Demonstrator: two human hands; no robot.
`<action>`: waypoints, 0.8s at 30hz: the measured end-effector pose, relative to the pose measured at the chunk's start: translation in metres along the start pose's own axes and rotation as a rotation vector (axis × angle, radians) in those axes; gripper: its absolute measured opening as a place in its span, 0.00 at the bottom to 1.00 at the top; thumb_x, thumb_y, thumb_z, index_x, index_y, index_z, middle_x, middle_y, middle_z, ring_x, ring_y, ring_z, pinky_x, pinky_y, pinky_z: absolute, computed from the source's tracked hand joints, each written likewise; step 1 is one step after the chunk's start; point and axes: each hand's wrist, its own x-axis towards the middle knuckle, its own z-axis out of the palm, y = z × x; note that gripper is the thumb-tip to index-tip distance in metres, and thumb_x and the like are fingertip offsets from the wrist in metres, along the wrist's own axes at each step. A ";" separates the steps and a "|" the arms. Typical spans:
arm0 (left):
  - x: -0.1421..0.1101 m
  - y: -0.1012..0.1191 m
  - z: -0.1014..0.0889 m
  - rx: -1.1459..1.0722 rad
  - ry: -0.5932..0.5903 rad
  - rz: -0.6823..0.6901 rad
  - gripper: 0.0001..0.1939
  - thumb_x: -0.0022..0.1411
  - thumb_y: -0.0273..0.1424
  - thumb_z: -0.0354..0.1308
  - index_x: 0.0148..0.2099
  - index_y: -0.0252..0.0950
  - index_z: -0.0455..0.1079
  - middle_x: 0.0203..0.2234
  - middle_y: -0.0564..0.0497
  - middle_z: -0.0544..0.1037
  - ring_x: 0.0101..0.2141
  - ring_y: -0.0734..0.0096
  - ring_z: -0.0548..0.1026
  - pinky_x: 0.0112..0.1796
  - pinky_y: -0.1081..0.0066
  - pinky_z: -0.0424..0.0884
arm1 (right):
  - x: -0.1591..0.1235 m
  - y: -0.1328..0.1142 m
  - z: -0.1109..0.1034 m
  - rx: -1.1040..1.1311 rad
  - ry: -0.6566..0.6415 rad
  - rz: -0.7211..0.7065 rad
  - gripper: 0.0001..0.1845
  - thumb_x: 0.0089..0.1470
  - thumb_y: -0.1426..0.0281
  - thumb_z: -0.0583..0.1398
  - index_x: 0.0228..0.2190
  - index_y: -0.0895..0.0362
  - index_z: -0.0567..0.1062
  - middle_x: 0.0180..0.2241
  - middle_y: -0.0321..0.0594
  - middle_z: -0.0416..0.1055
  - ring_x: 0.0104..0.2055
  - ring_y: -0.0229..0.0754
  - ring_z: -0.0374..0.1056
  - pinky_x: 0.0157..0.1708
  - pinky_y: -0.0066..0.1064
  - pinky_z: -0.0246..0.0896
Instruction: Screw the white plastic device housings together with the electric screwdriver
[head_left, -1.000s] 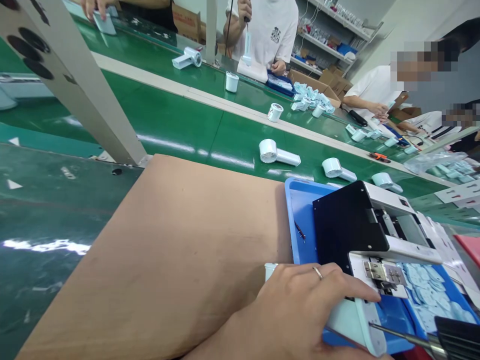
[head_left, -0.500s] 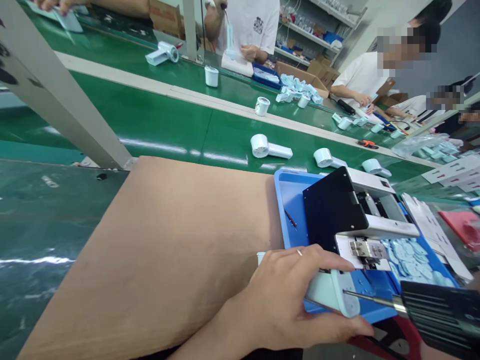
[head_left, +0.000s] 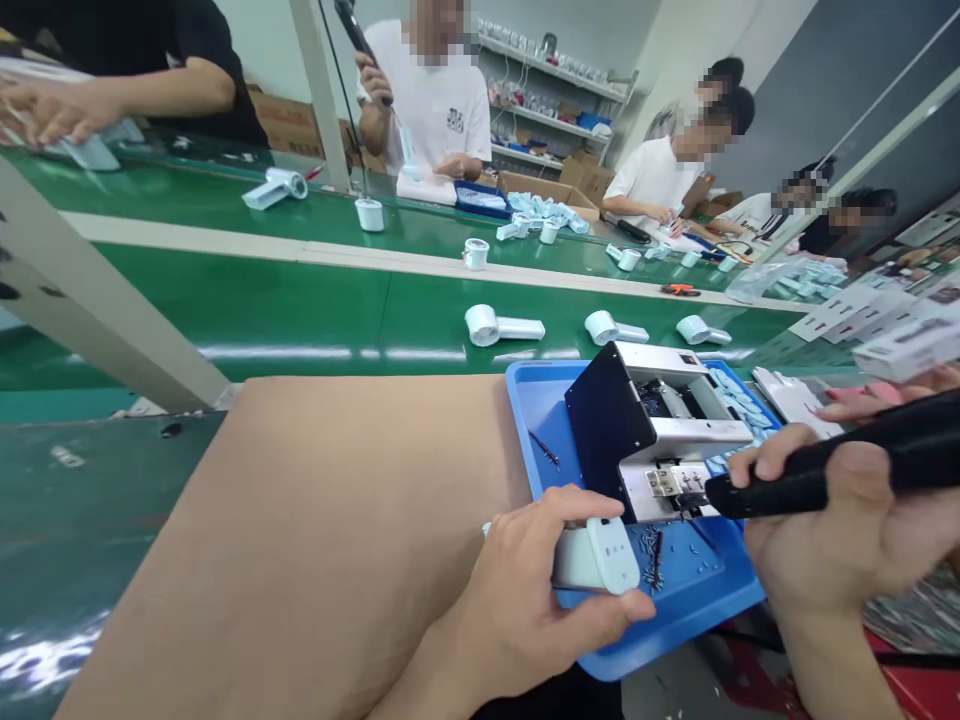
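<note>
In the head view, lower centre of the frame, the left hand (head_left: 536, 570) has its fingers curved around a pale-blue casing (head_left: 596, 562), spread to its width, above the blue tray (head_left: 637, 655). Toward the right edge, the right hand (head_left: 832, 530) has its fingers wrapped round a black screwdriver (head_left: 847, 460). The casing looks light, stiff and slightly slick; its sides, clear of the end face, seem best to grip.

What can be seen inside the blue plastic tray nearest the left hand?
The tray holds a black-and-silver metal machine, small loose metal screws and slim dark rods. Covered: whatever lies beneath the machine or behind the left hand and its pale-blue plastic part.
</note>
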 end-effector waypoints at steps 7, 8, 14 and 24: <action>-0.003 -0.012 0.000 -0.032 0.002 0.026 0.26 0.84 0.63 0.62 0.66 0.52 0.74 0.40 0.56 0.80 0.32 0.68 0.73 0.34 0.70 0.67 | -0.010 -0.021 0.016 -0.029 -0.019 0.106 0.25 0.68 0.65 0.75 0.56 0.51 0.69 0.47 0.34 0.72 0.24 0.38 0.68 0.18 0.35 0.65; -0.004 -0.013 0.001 -0.027 0.002 0.022 0.25 0.85 0.63 0.61 0.67 0.52 0.73 0.41 0.55 0.80 0.32 0.68 0.73 0.34 0.70 0.67 | -0.010 -0.024 0.018 -0.030 -0.008 0.096 0.24 0.68 0.65 0.74 0.55 0.51 0.69 0.47 0.34 0.71 0.24 0.38 0.68 0.18 0.35 0.66; -0.010 -0.026 0.005 -0.021 0.031 0.056 0.26 0.84 0.61 0.63 0.68 0.51 0.74 0.38 0.55 0.78 0.31 0.66 0.71 0.33 0.69 0.65 | -0.005 -0.016 0.018 -0.020 0.004 0.018 0.24 0.70 0.66 0.73 0.56 0.50 0.67 0.49 0.34 0.71 0.26 0.37 0.69 0.21 0.35 0.68; -0.010 -0.035 0.008 -0.007 0.063 0.123 0.26 0.85 0.61 0.61 0.69 0.50 0.73 0.39 0.54 0.78 0.30 0.67 0.70 0.32 0.68 0.61 | -0.010 -0.053 0.023 0.029 0.039 0.223 0.27 0.62 0.56 0.81 0.54 0.49 0.78 0.49 0.37 0.69 0.23 0.36 0.64 0.16 0.36 0.62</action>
